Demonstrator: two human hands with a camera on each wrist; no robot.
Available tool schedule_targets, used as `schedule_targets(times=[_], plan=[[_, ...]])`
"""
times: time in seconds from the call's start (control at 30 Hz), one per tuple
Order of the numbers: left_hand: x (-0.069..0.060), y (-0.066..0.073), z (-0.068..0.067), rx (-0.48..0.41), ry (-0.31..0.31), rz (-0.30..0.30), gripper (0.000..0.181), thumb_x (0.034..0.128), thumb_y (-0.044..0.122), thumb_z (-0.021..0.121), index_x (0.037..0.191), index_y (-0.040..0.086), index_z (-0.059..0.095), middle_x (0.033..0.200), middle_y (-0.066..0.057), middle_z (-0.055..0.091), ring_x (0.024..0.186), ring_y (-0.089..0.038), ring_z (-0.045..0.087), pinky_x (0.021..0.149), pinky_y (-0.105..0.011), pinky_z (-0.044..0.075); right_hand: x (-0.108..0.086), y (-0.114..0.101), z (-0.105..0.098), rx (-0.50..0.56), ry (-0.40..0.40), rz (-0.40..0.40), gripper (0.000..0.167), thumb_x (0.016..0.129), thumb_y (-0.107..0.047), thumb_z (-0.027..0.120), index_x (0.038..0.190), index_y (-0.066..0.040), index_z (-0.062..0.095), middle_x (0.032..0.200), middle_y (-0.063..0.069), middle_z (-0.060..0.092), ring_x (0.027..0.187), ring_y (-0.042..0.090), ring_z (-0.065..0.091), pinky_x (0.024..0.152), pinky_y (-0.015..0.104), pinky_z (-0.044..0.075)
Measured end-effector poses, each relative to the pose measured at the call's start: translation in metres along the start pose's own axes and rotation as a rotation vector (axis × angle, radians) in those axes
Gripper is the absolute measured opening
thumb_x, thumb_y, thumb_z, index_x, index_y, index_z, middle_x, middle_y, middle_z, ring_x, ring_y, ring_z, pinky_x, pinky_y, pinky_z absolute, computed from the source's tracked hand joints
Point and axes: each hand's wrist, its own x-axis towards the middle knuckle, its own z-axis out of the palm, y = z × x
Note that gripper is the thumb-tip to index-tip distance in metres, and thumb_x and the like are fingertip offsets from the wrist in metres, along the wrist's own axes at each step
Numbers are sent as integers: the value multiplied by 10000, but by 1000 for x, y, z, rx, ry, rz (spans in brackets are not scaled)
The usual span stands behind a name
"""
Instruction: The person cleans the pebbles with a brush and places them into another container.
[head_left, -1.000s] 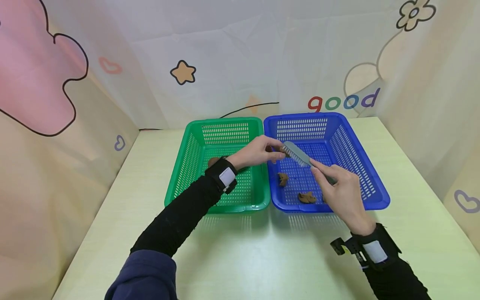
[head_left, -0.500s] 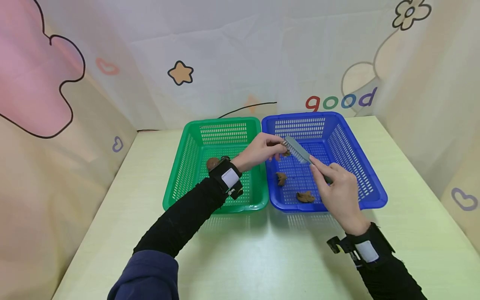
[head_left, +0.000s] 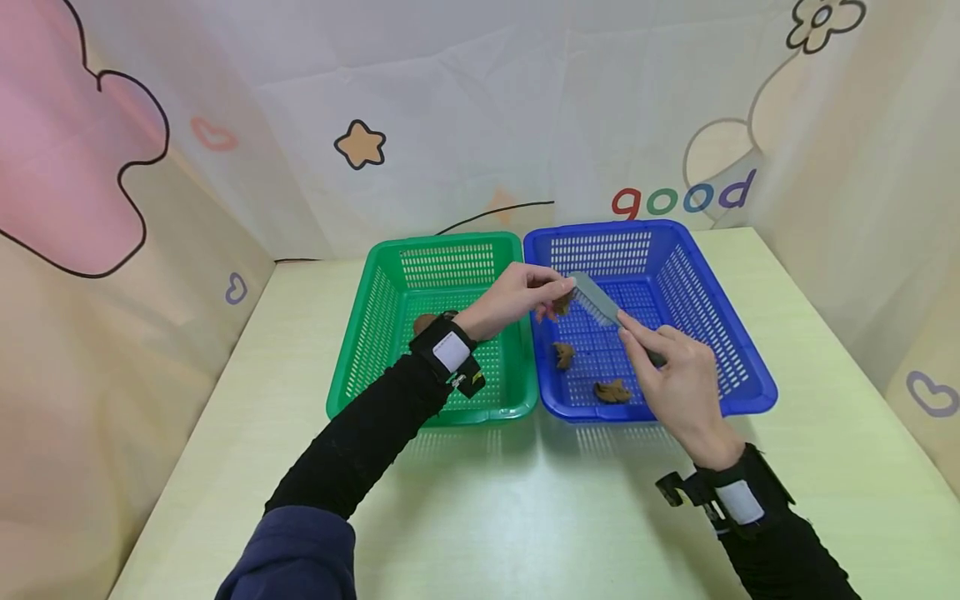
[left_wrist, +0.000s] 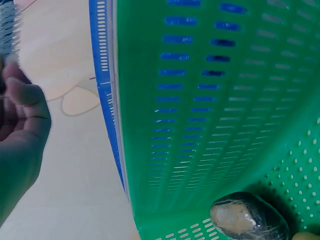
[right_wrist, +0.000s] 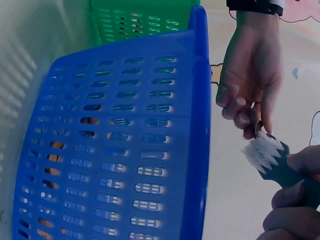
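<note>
Over the blue basket [head_left: 738, 407], my left hand [head_left: 517, 296] pinches a small brown lump [head_left: 562, 303] between thumb and fingers; its kind is unclear. My right hand [head_left: 678, 387] grips the handle of a grey-green brush [head_left: 596, 298]. In the right wrist view, the brush's white bristles [right_wrist: 264, 152] lie against the lump or right beside it. Two more rough brown pieces, one [head_left: 564, 356] near the left wall and one [head_left: 612, 392] near the front, lie on the basket's floor.
A green basket [head_left: 480, 414] stands left of the blue one, rims side by side. It holds a rounded brown object [head_left: 423, 322], partly behind my left wrist, and a dark, shiny, stone-like object [left_wrist: 250, 216]. Both baskets stand on a pale table [head_left: 480, 517] before a printed curtain.
My left hand turns slightly and the brown lump shows more below its fingertips. The brush shifts a little up and left, staying close to the lump.
</note>
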Motion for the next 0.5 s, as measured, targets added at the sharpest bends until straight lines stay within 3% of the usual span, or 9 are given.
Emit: schedule_targets(times=[0.13, 0.27, 0.43, 0.5], plan=[[-1, -1, -1, -24, 28, 51, 225, 975, 153, 571, 976, -42, 684, 760, -30, 622, 675, -221, 581, 600, -314, 443, 0, -1, 2, -29, 14, -13, 281, 860, -37, 696, 1141, -34, 707, 531, -4, 326, 481, 46, 234, 435, 182, 192], [-2, -1, -3, -16, 1, 84, 187, 957, 133, 596, 949, -25, 697, 739, -19, 625, 680, -241, 554, 599, -351, 417, 0, -2, 3, -78, 28, -8, 276, 865, -63, 699, 1140, -53, 710, 523, 7, 321, 481, 55, 226, 438, 200, 196], [-9, 8, -2, 47, -165, 106, 163, 953, 147, 605, 929, 26, 711, 769, -43, 627, 729, -291, 561, 618, -385, 428, 0, 6, 1, -138, 30, 80, 274, 886, -101, 681, 1157, -61, 700, 515, 19, 326, 467, 51, 219, 422, 222, 192], [-11, 15, -3, 84, -197, 112, 157, 956, 152, 603, 951, 41, 714, 793, -49, 633, 754, -295, 569, 631, -382, 446, 1, 11, -2, -140, 39, 111, 271, 895, -107, 670, 1161, -55, 696, 514, 16, 316, 460, 57, 217, 419, 218, 182]])
